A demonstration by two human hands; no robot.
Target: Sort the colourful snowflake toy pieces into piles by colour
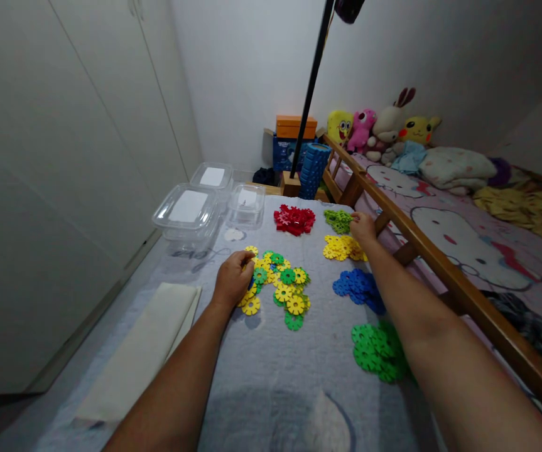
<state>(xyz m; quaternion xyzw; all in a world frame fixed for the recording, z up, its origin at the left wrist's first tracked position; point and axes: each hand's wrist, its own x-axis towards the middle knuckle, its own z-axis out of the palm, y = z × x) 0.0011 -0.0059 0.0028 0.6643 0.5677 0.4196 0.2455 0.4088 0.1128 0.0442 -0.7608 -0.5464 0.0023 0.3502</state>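
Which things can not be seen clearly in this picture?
- Left hand fingertips, head view: curled over the mixed pile; grip unclear.
- Right hand fingers: turned away at the light green pile.
- Tub contents: white lid labels hide them.
- Pole top: cut by the edge.

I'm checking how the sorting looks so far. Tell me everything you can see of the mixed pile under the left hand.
The mixed pile is a loose scatter of flat, flower-shaped plastic discs, mostly yellow and green with a little blue, lying flat and overlapping on the grey blanket. The left hand rests on its left edge, fingers on the discs. Sorted single-colour piles lie apart from it.
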